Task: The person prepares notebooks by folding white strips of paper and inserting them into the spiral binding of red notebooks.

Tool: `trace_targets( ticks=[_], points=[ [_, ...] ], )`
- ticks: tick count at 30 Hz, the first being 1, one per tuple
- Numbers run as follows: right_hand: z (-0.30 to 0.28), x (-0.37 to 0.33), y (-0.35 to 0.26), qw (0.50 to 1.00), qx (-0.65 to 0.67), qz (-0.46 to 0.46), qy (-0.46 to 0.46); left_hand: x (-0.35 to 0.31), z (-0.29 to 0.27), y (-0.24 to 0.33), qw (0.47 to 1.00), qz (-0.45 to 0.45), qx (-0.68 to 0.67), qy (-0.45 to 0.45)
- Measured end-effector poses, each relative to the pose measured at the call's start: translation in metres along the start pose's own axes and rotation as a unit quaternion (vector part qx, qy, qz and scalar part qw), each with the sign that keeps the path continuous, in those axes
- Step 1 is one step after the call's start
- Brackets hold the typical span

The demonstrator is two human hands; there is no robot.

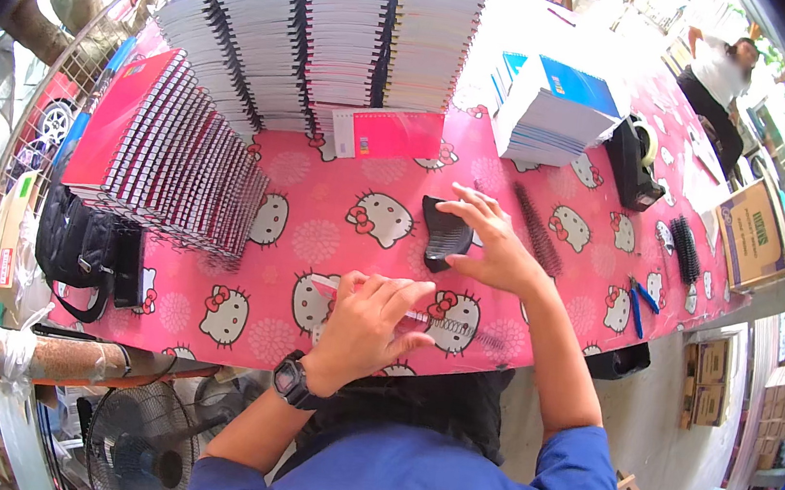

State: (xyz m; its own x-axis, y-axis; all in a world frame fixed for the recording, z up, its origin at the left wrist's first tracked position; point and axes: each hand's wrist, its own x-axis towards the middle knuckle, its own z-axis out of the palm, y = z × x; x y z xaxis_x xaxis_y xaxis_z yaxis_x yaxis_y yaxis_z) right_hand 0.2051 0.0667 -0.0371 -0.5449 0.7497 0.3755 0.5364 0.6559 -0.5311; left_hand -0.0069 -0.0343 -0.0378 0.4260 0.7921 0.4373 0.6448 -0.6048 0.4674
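My left hand (366, 324), with a black watch on its wrist, lies near the front edge of the pink cartoon-cat tablecloth (317, 227). Its fingers press down on the left end of a silver wire spiral (460, 330). My right hand (492, 245) is further back, fingers and thumb spread around the right edge of a black curved binding piece (440, 233). A long black plastic coil (538, 229) lies just right of that hand.
Slanted stacks of spiral notebooks (320, 33) fill the back and left, with a pink notebook (388, 134) in front. A blue-covered stack (553, 113), black tape dispenser (636, 164), black comb (686, 247), blue cutters (639, 304) and cardboard box (752, 236) sit right. Another person (717, 74) stands far right.
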Motion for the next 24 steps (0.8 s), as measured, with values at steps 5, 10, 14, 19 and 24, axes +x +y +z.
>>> trace_targets(
  ticks=[5, 10, 14, 19, 24],
  points=[
    [0.006, 0.019, 0.015, 0.963, -0.106, 0.068, -0.24, -0.003, -0.006, -0.004, 0.999, 0.007, 0.038, -0.023],
    [0.011, 0.017, 0.012, 0.971, -0.106, 0.066, -0.203, -0.006, -0.003, -0.01, 0.999, 0.003, 0.008, -0.041],
    [0.001, 0.001, 0.004, 0.98, 0.094, 0.1, -0.146, -0.009, -0.009, -0.014, 1.0, -0.008, 0.007, 0.017],
    [0.0, -0.034, -0.025, 0.881, 0.429, 0.052, -0.192, -0.018, -0.01, -0.037, 0.999, -0.03, 0.009, 0.02],
    [-0.002, -0.035, -0.036, 0.878, 0.456, 0.1, -0.106, -0.02, -0.01, -0.039, 0.999, -0.021, 0.006, 0.039]
  ],
)
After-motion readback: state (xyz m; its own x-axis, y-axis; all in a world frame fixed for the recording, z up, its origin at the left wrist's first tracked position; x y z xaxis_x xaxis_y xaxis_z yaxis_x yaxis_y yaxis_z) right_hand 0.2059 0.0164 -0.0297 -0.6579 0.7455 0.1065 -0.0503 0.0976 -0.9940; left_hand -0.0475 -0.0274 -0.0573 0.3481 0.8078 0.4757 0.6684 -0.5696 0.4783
